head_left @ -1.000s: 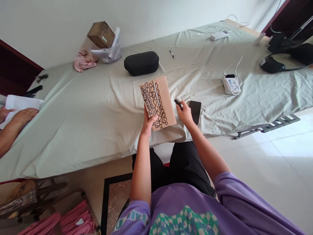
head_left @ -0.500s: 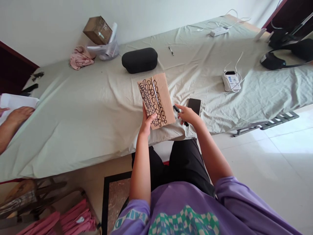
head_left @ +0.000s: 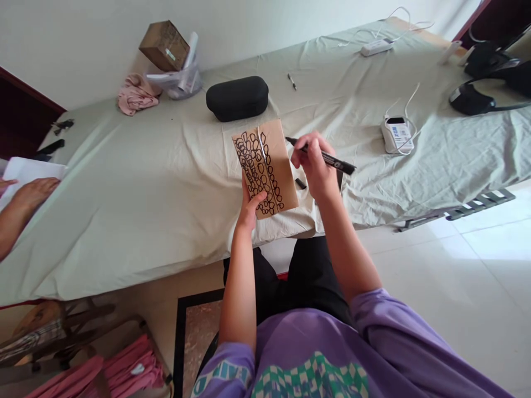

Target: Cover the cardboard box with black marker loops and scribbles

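Observation:
A brown cardboard box (head_left: 287, 177) with rows of black hand-drawn loops stands tilted on the table, and my left hand (head_left: 249, 209) grips its lower left side, thumb on the drawn face. Just right of the box, my right hand (head_left: 318, 166) holds an uncapped black marker (head_left: 338, 162), its tip pointing left at the box's right edge but apart from it. A black marker cap (head_left: 301, 183) lies on the cloth between the box and my right wrist. Behind that hand a dark phone (head_left: 340, 181) is mostly hidden.
A black case (head_left: 237, 98) lies behind the box, with a pen (head_left: 292, 82) to its right. Farther right are a white device with a cable (head_left: 397, 136) and a headset (head_left: 473, 98). Another person's hand (head_left: 35, 194) rests on white paper at the left.
My right hand has risen from the table and turned, now holding the marker with its tip exposed toward the box. The cap lies on the cloth. My left hand and the box stay put.

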The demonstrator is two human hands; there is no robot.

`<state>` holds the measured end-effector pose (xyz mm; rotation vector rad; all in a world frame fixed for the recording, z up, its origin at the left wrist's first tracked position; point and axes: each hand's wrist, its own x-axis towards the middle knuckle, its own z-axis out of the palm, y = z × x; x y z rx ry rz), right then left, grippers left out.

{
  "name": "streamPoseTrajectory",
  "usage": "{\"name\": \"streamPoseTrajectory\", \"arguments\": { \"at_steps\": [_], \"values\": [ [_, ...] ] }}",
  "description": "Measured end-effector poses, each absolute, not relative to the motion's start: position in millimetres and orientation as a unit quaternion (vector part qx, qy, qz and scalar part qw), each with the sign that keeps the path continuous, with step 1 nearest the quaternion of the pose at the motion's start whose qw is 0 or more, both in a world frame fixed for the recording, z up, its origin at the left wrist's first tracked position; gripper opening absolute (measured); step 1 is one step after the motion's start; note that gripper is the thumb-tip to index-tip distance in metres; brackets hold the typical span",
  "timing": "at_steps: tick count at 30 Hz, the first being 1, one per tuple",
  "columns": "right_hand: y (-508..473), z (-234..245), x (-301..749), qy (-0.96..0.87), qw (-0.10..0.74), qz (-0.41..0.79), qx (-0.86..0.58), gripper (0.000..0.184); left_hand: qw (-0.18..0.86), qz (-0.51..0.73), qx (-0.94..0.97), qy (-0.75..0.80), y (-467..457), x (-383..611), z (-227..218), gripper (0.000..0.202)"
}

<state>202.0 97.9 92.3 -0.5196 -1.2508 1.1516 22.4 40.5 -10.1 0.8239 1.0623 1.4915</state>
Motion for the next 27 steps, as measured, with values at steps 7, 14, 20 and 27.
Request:
{"name": "streamPoseTrajectory", "arguments": {
  "at_steps": [7, 14, 20, 27],
  "values": [
    [132.7, 106.2, 151.9, -0.604, 0.652, 0.315, -0.332, 0.015, 0.511, 0.627, 0.359, 0.465, 39.9, 23.6, -9.5, 0.098],
    [141.7, 94.3, 150.7, -0.619, 0.643, 0.283, -0.351, 0.019, 0.517, 0.621, 0.353, 0.471, 41.0, 22.5, -12.3, 0.091],
    [153.3, 87.8, 149.7, -0.636, 0.616, 0.255, -0.389, 0.022, 0.518, 0.618, 0.342, 0.483, 41.7, 23.1, -12.8, 0.088],
    [152.7, 82.1, 145.5, -0.608, 0.632, 0.293, -0.382, 0.018, 0.520, 0.621, 0.332, 0.483, 39.9, 25.3, -12.3, 0.090]
  ]
}}
